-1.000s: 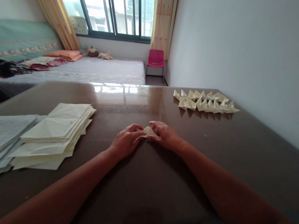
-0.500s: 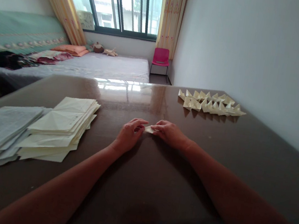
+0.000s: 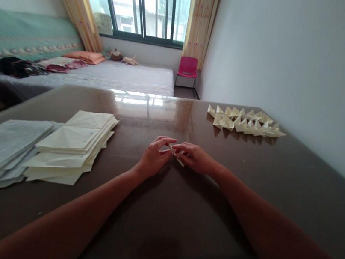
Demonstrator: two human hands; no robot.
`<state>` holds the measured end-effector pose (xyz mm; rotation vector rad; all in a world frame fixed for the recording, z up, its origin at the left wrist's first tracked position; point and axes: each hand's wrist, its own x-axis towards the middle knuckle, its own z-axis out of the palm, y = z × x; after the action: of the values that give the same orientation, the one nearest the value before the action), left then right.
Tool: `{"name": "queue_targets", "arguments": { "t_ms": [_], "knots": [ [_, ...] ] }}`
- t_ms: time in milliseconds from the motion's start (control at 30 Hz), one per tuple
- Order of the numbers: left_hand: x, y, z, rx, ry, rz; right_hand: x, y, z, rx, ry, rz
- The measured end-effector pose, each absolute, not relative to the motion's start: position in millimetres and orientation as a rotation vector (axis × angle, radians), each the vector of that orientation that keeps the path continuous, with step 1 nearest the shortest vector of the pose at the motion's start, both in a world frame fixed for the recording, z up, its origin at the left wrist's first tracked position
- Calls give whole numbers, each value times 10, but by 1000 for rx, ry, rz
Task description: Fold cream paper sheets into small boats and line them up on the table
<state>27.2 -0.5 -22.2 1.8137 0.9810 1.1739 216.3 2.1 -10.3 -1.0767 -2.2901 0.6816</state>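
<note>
Between my hands, low over the middle of the brown table (image 3: 132, 223), is a small piece of folded cream paper (image 3: 179, 161). My left hand (image 3: 156, 155) pinches its upper left end with thumb and forefinger. From the other side, the fingers of my right hand (image 3: 193, 155) close on the same paper and cover much of it, so its exact shape is hard to make out. A lower corner of it shows beneath my right fingers.
On the left lie a stack of cream paper sheets (image 3: 76, 132) and a stack of greyish printed sheets (image 3: 5, 143). Several folded paper boats (image 3: 223, 122) stand in two rows at the far right. Beyond are a bed (image 3: 141, 75), a pink chair (image 3: 188, 67) and a white wall (image 3: 284, 55).
The folded paper has turned from lying nearly flat to a slanted, more upright pose. Both hands have shifted slightly right in the view, which has also moved a little.
</note>
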Motion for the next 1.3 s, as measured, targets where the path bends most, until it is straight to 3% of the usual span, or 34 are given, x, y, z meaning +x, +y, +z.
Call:
{"name": "queue_targets", "arguments": {
  "t_ms": [200, 500, 767, 1067, 1300],
  "knots": [
    [286, -4, -249, 1825, 888, 1178, 2166, 10, -104, -1063, -2257, 730],
    [365, -39, -253, 1960, 871, 1279, 2021, -114, -89, -1244, -2388, 202],
    [396, -101, -274, 2091, 1037, 1220, 1929, -117, -62, -1390, -2281, 98],
    [293, 54, -320, 2091, 1247, 1168, 1923, -60, -195, -1106, -2097, 264],
    [164, 97, -258, 2307, 1189, 902, 2056, -9, -213, -1071, -2202, 402]
  ]
}}
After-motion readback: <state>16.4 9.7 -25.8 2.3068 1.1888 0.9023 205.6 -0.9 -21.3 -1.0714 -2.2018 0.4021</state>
